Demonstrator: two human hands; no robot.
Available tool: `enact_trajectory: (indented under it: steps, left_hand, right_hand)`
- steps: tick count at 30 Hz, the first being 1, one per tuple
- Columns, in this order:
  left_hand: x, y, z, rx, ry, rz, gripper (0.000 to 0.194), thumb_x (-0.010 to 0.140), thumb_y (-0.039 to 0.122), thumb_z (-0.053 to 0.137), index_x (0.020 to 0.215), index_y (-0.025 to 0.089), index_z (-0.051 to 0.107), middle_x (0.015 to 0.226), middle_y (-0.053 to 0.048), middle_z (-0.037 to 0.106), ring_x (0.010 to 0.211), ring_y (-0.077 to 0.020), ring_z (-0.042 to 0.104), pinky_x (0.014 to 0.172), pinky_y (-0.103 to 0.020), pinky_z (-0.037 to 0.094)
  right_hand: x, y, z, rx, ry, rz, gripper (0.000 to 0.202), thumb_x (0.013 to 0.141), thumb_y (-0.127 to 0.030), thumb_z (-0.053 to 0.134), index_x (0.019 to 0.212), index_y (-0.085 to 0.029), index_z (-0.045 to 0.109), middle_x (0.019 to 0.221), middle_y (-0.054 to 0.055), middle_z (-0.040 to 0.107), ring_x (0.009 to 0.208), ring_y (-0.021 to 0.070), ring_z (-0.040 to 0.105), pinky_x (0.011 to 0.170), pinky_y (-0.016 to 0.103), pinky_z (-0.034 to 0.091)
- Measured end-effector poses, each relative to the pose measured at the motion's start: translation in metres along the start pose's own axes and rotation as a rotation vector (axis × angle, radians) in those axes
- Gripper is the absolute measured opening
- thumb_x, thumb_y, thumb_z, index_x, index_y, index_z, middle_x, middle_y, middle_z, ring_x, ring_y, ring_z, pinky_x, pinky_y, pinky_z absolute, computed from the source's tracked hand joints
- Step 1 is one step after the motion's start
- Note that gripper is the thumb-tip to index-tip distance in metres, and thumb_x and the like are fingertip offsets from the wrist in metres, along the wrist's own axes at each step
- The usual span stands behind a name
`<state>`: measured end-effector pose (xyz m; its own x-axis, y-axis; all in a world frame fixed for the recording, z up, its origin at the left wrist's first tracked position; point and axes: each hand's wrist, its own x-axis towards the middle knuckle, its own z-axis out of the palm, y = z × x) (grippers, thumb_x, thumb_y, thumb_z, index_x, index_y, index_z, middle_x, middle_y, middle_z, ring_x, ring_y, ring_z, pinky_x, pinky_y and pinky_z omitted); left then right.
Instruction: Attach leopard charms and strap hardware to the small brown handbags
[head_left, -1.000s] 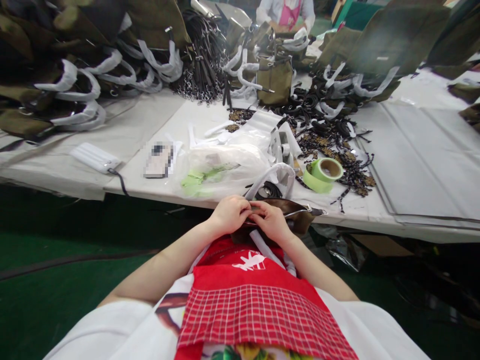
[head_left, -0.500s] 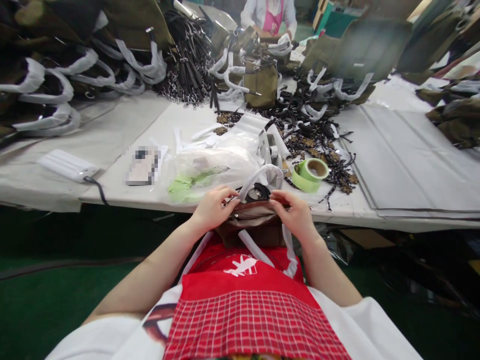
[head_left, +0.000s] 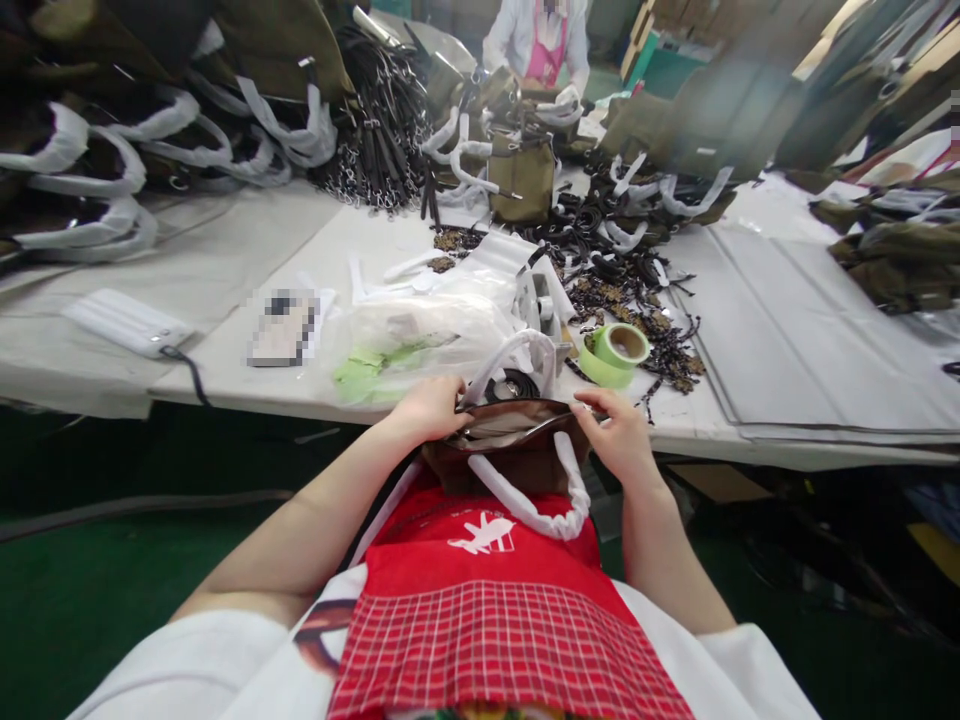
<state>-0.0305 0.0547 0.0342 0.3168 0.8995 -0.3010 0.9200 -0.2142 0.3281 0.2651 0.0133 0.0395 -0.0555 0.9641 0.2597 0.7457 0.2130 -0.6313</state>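
A brown handbag (head_left: 517, 455) rests on my lap against the table's front edge, its mouth pulled wide. My left hand (head_left: 427, 408) grips the left side of the rim and my right hand (head_left: 619, 435) grips the right side. Two white-wrapped handles (head_left: 536, 500) arch from the bag, one toward the table and one hanging over my red apron. A coiled black strap (head_left: 512, 385) shows just beyond the opening.
A green tape roll (head_left: 615, 352), a clear plastic bag (head_left: 420, 335), a white pouch (head_left: 124, 322) and scattered black straps (head_left: 630, 270) lie on the white table (head_left: 795, 330). Olive bags (head_left: 112, 120) are piled at the back left. A person works at the far end.
My hands, close together on the bag's top a second ago, have moved apart along the rim and spread the mouth wide. One wrapped handle has dropped over my apron.
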Motion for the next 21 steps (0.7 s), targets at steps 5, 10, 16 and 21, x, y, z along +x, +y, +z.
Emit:
enact_trajectory:
  steps: [5,10,16,21]
  left_hand:
    - [-0.006,-0.011,0.007,-0.077,0.010,-0.027,0.044,0.075,0.043,0.069,0.109,0.017,0.063,0.103,-0.013,0.073,0.097,-0.0315,0.068,0.081,-0.037,0.051]
    - [-0.029,-0.017,0.016,-0.354,0.046,-0.127,0.055,0.074,0.045,0.071,0.116,0.013,0.060,0.109,-0.015,0.072,0.098,-0.0294,0.069,0.087,-0.038,0.053]
    - [-0.058,0.012,0.025,-0.588,0.222,0.066,0.059,0.073,0.033,0.073,0.126,0.014,0.055,0.114,-0.012,0.070,0.106,-0.0267,0.068,0.096,-0.039,0.052]
    - [-0.066,0.014,0.030,-0.600,0.249,0.141,0.048,0.077,0.032,0.069,0.121,0.016,0.057,0.119,-0.012,0.070,0.109,-0.0268,0.067,0.099,-0.042,0.052]
  right_hand:
    - [0.013,-0.018,-0.001,-0.018,0.041,-0.071,0.018,0.090,-0.031,0.058,0.095,-0.019,0.071,0.096,0.008,0.072,0.091,0.0236,0.066,0.085,0.038,0.051]
    - [0.044,-0.072,0.007,-0.004,-0.167,-0.387,0.020,0.095,-0.024,0.053,0.097,-0.020,0.072,0.101,0.008,0.073,0.097,0.0214,0.065,0.091,0.035,0.050]
    - [0.102,-0.117,0.043,-0.518,-0.534,-0.436,0.029,0.096,-0.029,0.050,0.099,-0.015,0.076,0.107,0.015,0.073,0.105,0.0266,0.065,0.094,0.036,0.047]
    - [0.110,-0.113,0.084,-0.773,-0.865,-0.105,0.050,0.080,-0.055,0.065,0.106,-0.012,0.076,0.111,0.021,0.072,0.106,0.0354,0.066,0.090,0.040,0.051]
